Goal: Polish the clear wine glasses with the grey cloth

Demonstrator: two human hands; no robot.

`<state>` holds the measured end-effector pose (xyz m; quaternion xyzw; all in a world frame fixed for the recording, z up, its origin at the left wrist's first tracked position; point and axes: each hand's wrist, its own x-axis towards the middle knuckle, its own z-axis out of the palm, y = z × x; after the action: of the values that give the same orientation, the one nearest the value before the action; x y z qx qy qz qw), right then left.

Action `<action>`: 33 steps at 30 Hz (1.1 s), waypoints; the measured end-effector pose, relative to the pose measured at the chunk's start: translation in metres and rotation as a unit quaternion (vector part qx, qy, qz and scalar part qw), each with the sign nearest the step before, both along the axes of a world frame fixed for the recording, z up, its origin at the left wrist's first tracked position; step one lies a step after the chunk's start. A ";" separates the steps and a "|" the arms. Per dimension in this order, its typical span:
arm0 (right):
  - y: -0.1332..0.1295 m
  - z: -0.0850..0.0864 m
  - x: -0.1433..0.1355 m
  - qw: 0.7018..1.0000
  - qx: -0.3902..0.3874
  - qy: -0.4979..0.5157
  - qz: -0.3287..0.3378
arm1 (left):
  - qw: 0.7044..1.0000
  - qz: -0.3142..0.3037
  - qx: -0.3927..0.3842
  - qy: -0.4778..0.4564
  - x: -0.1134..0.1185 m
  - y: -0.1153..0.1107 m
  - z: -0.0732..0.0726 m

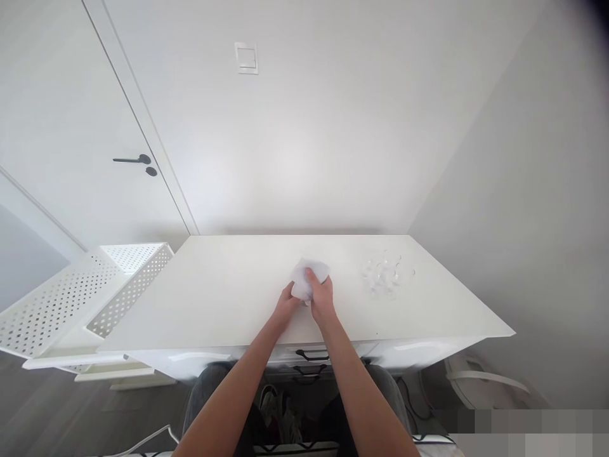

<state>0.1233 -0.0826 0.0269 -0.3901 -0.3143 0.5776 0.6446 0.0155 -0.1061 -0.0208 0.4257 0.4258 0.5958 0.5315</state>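
Note:
A white, folded cloth-like piece (304, 279), perhaps a tissue, is held over the middle of the white desk top (228, 279). My right hand (322, 296) grips it from the right, thumb pressed on its upper face. At its lower left edge, my left hand (287, 303) is closed on it, with the fingers partly hidden beneath. Whether anything is wrapped inside cannot be seen. To the right, a loose group of small clear, glassy pieces (383, 274) lies on the desk top.
A white perforated shelf cart (137, 279) stands against the desk's left side. Black drawer handles (311, 355) are on the front below the edge. Behind are a wall with a light switch (246, 58) and a door handle (133, 159). A white rounded object (485, 381) stands low at right.

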 end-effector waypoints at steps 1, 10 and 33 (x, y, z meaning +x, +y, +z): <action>0.001 0.001 0.005 1.000 -0.001 0.010 -0.015 | 0.999 0.023 0.020 -0.014 -0.001 0.002 0.000; -0.022 -0.009 0.021 0.943 -0.075 -0.055 0.319 | 0.966 0.010 -0.091 -0.241 -0.010 0.010 0.007; -0.034 0.006 0.024 0.822 0.033 -0.433 0.369 | 0.982 0.003 -0.073 -0.177 -0.016 -0.001 0.027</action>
<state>0.1476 -0.1166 0.0331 -0.4333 -0.7002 0.5335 0.1931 -0.0003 -0.1075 0.0059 0.2726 0.3687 0.6307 0.6261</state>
